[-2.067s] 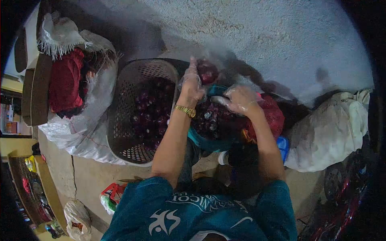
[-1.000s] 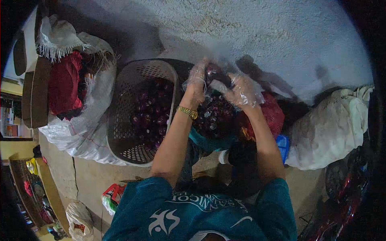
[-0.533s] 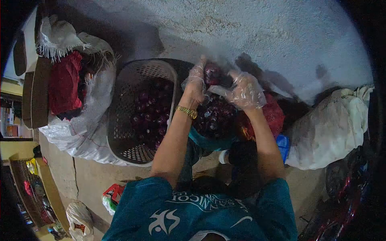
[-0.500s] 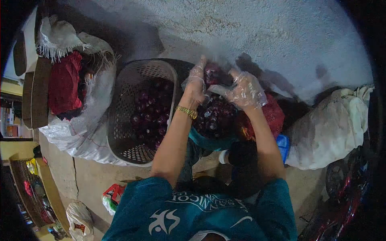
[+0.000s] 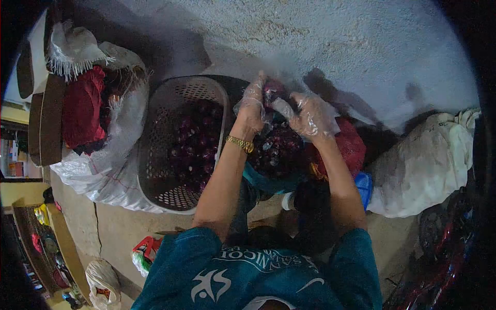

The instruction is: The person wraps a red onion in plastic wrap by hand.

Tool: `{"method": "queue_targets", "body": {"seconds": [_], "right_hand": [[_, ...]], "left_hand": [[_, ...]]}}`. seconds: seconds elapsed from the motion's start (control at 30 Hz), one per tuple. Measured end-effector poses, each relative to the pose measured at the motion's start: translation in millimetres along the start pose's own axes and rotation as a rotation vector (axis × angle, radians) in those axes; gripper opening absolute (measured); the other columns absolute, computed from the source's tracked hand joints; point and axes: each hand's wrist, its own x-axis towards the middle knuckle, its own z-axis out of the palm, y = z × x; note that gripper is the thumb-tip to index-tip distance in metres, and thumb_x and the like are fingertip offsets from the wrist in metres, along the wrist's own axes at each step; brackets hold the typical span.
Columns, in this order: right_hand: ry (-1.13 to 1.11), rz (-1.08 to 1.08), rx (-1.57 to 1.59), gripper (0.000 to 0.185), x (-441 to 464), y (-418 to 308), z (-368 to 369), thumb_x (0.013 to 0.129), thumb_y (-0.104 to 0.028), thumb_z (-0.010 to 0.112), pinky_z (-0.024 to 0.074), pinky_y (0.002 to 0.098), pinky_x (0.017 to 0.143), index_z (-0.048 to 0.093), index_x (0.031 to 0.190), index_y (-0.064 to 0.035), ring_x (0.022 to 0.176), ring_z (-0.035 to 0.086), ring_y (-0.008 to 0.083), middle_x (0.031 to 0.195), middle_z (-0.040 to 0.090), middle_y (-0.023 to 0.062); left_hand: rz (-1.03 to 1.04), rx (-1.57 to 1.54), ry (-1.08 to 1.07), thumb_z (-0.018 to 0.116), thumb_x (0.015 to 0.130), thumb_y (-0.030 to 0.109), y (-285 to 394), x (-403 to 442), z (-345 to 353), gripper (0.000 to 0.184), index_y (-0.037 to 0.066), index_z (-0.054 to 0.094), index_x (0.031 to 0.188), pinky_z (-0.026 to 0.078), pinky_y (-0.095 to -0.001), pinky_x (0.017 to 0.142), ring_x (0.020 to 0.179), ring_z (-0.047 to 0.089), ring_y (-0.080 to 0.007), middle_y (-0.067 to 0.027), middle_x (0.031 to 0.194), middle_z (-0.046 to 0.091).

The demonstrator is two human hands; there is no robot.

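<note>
At the left, a white woven sack (image 5: 103, 173) stood open around a red bundle (image 5: 85, 111). Right of it, a perforated basket (image 5: 155, 147) ran lengthwise from near to far, with dark purple bulbs (image 5: 194, 147) heaped mostly along its right side. Beyond its far right corner, the left hand (image 5: 251, 107), in clear plastic with a gold watch (image 5: 241, 144) at its wrist, was closed about a single purple bulb (image 5: 274, 88), fingers pointing far. That bulb was held up between the hands, over the far side of a teal basin (image 5: 266, 183); it looked roundish, with no long axis to make out, and which way its ends pointed was hidden. More dark pieces filled the basin. The right hand (image 5: 312, 114), also in clear plastic, reached in from the right, digits toward the bulb; whether it pinched anything could not be told. Farther right lay a red sack (image 5: 352, 150), a blue container (image 5: 363, 190) nearer, then a bulging pale sack (image 5: 423, 168) by the wall (image 5: 351, 41).
</note>
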Motion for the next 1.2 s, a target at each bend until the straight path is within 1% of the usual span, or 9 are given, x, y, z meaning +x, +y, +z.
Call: {"method": "queue_targets", "body": {"seconds": [0.1, 0.27, 0.37, 0.5, 0.7, 0.8, 1.0, 1.1, 1.2], "right_hand": [[-0.079, 0.029, 0.012, 0.065, 0, 7, 4, 0.079, -0.063, 0.056, 0.0469, 0.0459, 0.062, 0.064, 0.081, 0.0017, 0.072, 0.061, 0.0428, 0.073, 0.062, 0.0257], [-0.283, -0.182, -0.080, 0.051, -1, 11, -4, 0.077, -0.052, 0.064, 0.0472, 0.0466, 0.065, 0.065, 0.084, -0.0014, 0.072, 0.061, 0.0402, 0.074, 0.063, 0.0213], [-0.196, -0.287, -0.120, 0.046, -9, 21, 6, 0.075, -0.047, 0.068, 0.0477, 0.0455, 0.067, 0.065, 0.085, -0.0017, 0.073, 0.061, 0.0388, 0.073, 0.063, 0.0193], [-0.309, -0.109, -0.058, 0.051, -2, -5, -21, 0.071, -0.049, 0.071, 0.0481, 0.0444, 0.068, 0.064, 0.089, -0.0019, 0.075, 0.062, 0.0380, 0.076, 0.063, 0.0184], [0.025, -0.139, -0.254, 0.071, -4, -1, -16, 0.057, -0.062, 0.074, 0.0486, 0.0442, 0.069, 0.063, 0.093, -0.0012, 0.079, 0.063, 0.0352, 0.083, 0.064, 0.0195], [0.056, -0.201, -0.202, 0.074, -2, 4, -12, 0.059, -0.065, 0.071, 0.0492, 0.0441, 0.072, 0.063, 0.095, -0.0006, 0.082, 0.064, 0.0344, 0.087, 0.065, 0.0193], [-0.097, -0.048, -0.221, 0.069, 1, 1, -10, 0.070, -0.064, 0.063, 0.0494, 0.0440, 0.075, 0.065, 0.093, 0.0003, 0.084, 0.063, 0.0354, 0.093, 0.066, 0.0185], [0.036, -0.144, -0.210, 0.062, -1, 7, -6, 0.074, -0.060, 0.062, 0.0496, 0.0437, 0.073, 0.066, 0.091, -0.0005, 0.082, 0.063, 0.0363, 0.090, 0.066, 0.0183], [-0.144, -0.068, -0.229, 0.057, 1, -2, -12, 0.077, -0.058, 0.060, 0.0495, 0.0443, 0.071, 0.066, 0.089, -0.0026, 0.080, 0.063, 0.0365, 0.085, 0.066, 0.0174]], "left_hand": [[0.010, 0.004, 0.002, 0.050, 0.091, 0.046, 2, -1, 4, 0.040, 0.008, 0.059, 0.097, 0.050, -0.0291, 0.067, 0.076, 0.059, -0.0148, -0.0034, 0.085, 0.063], [-0.020, 0.025, -0.029, 0.050, 0.090, 0.048, 2, 1, -5, 0.043, 0.007, 0.058, 0.099, 0.051, -0.0315, 0.065, 0.078, 0.060, -0.0167, -0.0048, 0.090, 0.062], [-0.035, 0.010, 0.009, 0.050, 0.090, 0.049, 10, -8, 7, 0.044, 0.007, 0.058, 0.101, 0.052, -0.0331, 0.066, 0.079, 0.061, -0.0178, -0.0056, 0.093, 0.062], [-0.032, -0.018, -0.007, 0.046, 0.091, 0.051, 8, -4, 6, 0.049, 0.006, 0.056, 0.106, 0.053, -0.0371, 0.075, 0.085, 0.061, -0.0198, -0.0070, 0.097, 0.062], [-0.091, 0.004, 0.023, 0.046, 0.090, 0.052, 5, -6, 6, 0.054, 0.005, 0.054, 0.114, 0.052, -0.0371, 0.081, 0.094, 0.060, -0.0217, -0.0097, 0.107, 0.061], [-0.097, -0.006, 0.033, 0.047, 0.091, 0.051, 4, -8, 5, 0.052, 0.005, 0.054, 0.114, 0.052, -0.0350, 0.080, 0.096, 0.060, -0.0207, -0.0089, 0.108, 0.060], [-0.055, 0.013, -0.089, 0.051, 0.091, 0.046, -6, 3, -12, 0.045, 0.007, 0.055, 0.113, 0.048, -0.0308, 0.083, 0.099, 0.058, -0.0176, -0.0061, 0.108, 0.060], [-0.097, -0.003, -0.059, 0.052, 0.090, 0.045, 0, -5, 1, 0.043, 0.008, 0.057, 0.111, 0.046, -0.0311, 0.086, 0.100, 0.056, -0.0170, -0.0047, 0.108, 0.060], [-0.095, 0.001, 0.036, 0.052, 0.090, 0.046, 2, -8, 4, 0.043, 0.008, 0.057, 0.110, 0.046, -0.0325, 0.086, 0.098, 0.056, -0.0173, -0.0046, 0.107, 0.060]]}}
